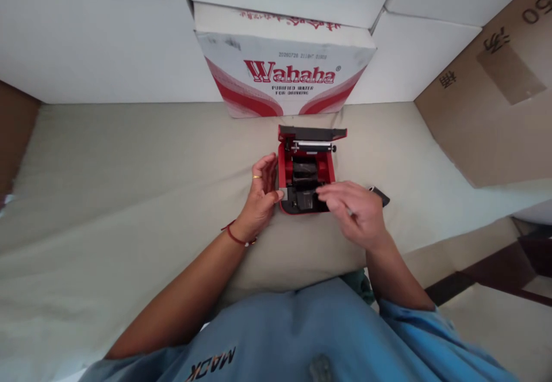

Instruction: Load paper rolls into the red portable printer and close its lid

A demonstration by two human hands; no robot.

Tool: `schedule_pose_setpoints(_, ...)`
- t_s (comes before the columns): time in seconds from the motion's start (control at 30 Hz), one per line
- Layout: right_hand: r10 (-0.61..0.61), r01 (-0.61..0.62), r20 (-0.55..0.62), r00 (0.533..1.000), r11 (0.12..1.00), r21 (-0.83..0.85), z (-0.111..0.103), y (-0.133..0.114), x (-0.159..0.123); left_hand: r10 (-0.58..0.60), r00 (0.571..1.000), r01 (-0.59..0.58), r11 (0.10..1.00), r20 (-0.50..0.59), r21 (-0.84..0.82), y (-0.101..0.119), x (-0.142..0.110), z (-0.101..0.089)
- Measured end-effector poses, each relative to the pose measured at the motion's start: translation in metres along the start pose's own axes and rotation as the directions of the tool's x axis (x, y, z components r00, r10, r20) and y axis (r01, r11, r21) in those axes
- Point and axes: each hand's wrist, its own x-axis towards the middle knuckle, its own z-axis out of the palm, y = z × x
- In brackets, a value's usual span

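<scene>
Left hand point(261, 195) has the device point(282, 169) by its near left corner: thumb over the rim, fingers bent along the left wall. Right hand point(356, 212) is over the near right part, fingertips bunched close; can't tell if anything is pinched between them. Device sits on the pale cloth point(129, 157), lid point(313, 133) up on the far side, roller point(313, 147) showing just below it, dark glossy film point(305, 169) in the bay.

Handling, my read: shell stiff, probably plastic, light enough to skid or tip if pushed. Cloth is soft footing, so keep one side pinned. Hold by the red walls; lid hinge and roller look like the fragile bits (don't lift by either). Film looks thin, likely slippery and easy to crease: edges only, light pinch.

Small dark roll point(380, 196) lies just beyond the right hand. Further out: Wahaha carton point(287, 97) behind, brown carton point(483, 123) off right.
</scene>
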Motion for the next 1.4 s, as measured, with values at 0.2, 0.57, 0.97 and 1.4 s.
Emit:
schedule_pose_setpoints(0.2, 0.424, -0.178, 0.373, 0.826, 0.822, -0.541, 0.004, 0.001, 0.077, -0.016, 1.000, 0.017, 0.999, 0.016, -0.040, -0.002, 0.002, 0.001)
schedule_pose_setpoints(0.57, 0.629, -0.098, 0.411, 0.660, 0.614, -0.783, 0.037, -0.003, 0.112, -0.044, 0.999, 0.044, 0.999, 0.023, -0.021, -0.007, 0.002, 0.000)
schedule_pose_setpoints(0.97, 0.569, -0.570, 0.043, 0.821, 0.822, 0.018, -0.043, -0.003, 0.028, -0.060, 0.998, 0.061, 0.998, 0.031, -0.027, -0.003, 0.000, 0.000)
schedule_pose_setpoints(1.4, 0.754, -0.740, 0.034, 0.656, 0.652, -0.164, -0.038, 0.079, -0.047, -0.052, 0.999, 0.052, 0.998, 0.010, -0.016, 0.004, 0.001, -0.001)
